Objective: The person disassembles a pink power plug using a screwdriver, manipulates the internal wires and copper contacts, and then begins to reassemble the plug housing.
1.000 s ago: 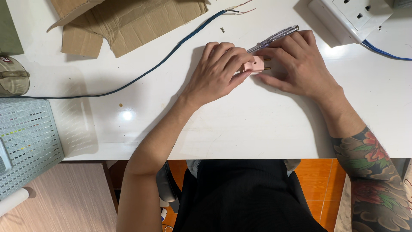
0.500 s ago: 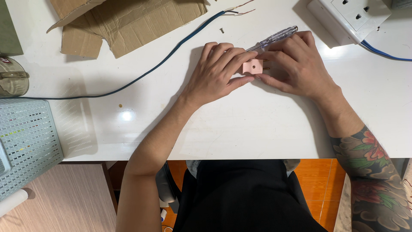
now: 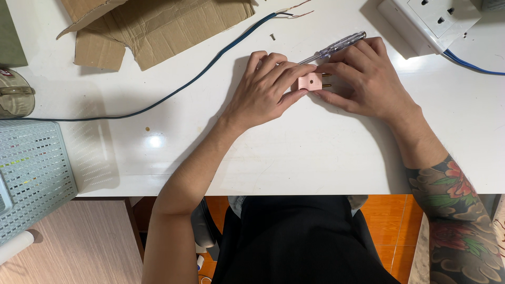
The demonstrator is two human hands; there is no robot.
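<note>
A small pink plug (image 3: 310,82) with two brass pins pointing right lies on the white table (image 3: 294,152) between my hands. My left hand (image 3: 263,89) pinches its left end with fingertips and thumb. My right hand (image 3: 365,79) closes around its pin end, index finger above and thumb below. A screwdriver with a clear handle (image 3: 339,45) lies just behind the plug, its shaft running under my fingertips. A dark blue cable (image 3: 210,60) with bared wire ends crosses the table to the left. One small screw (image 3: 273,36) rests near the cable's end.
Torn cardboard (image 3: 158,23) lies at the back left. A white socket box (image 3: 431,18) with a blue lead sits at the back right. A grey perforated basket (image 3: 31,173) and a round jar (image 3: 13,94) stand at the left edge.
My fingers have shifted so more of the pink plug and its pins show. Both hands stay in nearly the same place.
</note>
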